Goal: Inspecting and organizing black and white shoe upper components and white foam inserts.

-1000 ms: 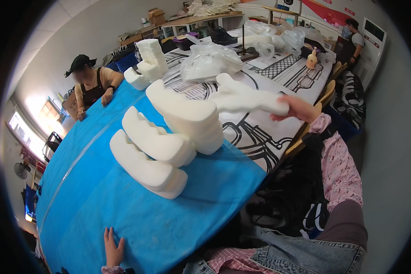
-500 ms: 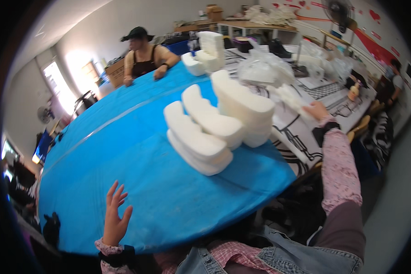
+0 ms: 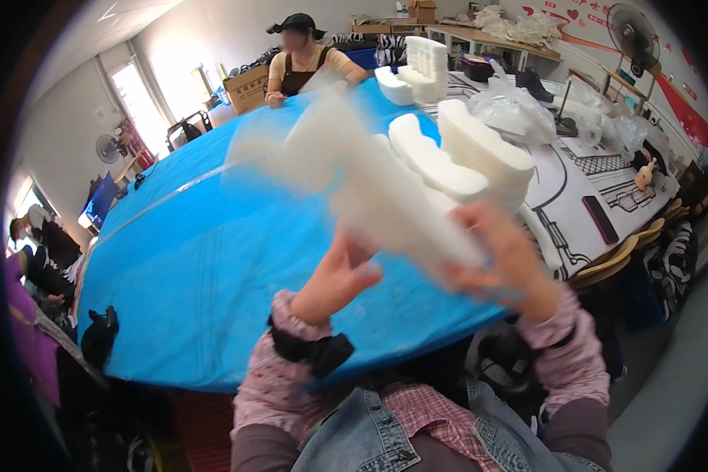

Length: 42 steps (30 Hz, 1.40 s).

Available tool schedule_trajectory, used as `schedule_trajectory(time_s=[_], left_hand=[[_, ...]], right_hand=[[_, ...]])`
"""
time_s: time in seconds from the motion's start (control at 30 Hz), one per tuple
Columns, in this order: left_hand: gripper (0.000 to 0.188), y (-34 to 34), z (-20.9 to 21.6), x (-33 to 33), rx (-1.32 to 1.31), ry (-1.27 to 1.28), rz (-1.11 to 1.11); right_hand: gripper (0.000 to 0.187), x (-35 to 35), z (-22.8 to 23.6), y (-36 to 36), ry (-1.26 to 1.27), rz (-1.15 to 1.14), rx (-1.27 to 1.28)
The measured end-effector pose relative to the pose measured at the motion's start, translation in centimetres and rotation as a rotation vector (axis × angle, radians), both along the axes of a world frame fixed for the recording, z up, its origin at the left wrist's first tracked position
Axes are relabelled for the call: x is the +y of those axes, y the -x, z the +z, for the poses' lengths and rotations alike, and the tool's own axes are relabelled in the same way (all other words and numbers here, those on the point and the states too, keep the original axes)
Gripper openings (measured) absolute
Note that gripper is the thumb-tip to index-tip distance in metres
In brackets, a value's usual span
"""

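My right hand [image 3: 511, 259] is closed on the lower right end of a white sheet-like piece [image 3: 370, 177]. Motion smears the piece, so its exact kind does not show; it stretches up and left over the table. Close to its lower edge is my left hand [image 3: 334, 275], thumb pointing right, with its fingers blurred and partly hidden by the piece; whether it grips cannot be made out. Behind the piece stand stacks of curved white foam-like pads [image 3: 436, 161], with a taller stack [image 3: 488, 145] beside them.
A blue cover [image 3: 212, 275] lies over the large table. Farther back are more white pads [image 3: 425, 71] and a person [image 3: 311, 63] at the far edge. Clear plastic bags [image 3: 515, 110], a dark oblong case [image 3: 599, 219] and a small doll-like figure [image 3: 645, 175] lie to the right.
My right hand has come from the table's right side to the middle, bringing the white piece with it. My left hand has moved right and up toward it. The view has shifted.
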<state>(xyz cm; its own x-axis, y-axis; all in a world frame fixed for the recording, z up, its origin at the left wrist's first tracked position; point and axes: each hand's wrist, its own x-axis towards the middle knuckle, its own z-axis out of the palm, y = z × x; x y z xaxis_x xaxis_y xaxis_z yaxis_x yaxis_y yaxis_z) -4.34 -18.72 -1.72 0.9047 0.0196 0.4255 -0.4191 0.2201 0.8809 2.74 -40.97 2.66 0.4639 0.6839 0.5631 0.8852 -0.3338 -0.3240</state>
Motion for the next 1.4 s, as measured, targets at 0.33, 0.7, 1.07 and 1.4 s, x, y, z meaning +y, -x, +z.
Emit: schedule_trajectory(time_s=[0.33,0.7,1.07,1.4], left_hand=[[0.049,3.1,-1.0,4.2,0.193,0.171,0.249],[0.046,4.1,-2.9,5.9,0.228,0.154,0.206],[0.043,4.4,-2.6,5.9,0.278,-0.062,0.191],[0.047,3.9,-3.4,6.6,0.292,0.130,0.068]], right_hand=[[0.060,9.9,-3.9,4.1,-0.270,0.266,0.241],[0.049,10.2,-6.2,4.0,-0.300,0.432,0.635],[0.042,8.0,-6.2,2.5,-0.227,0.559,0.981],[0.051,6.8,-6.9,1.5,-0.306,0.516,1.100]])
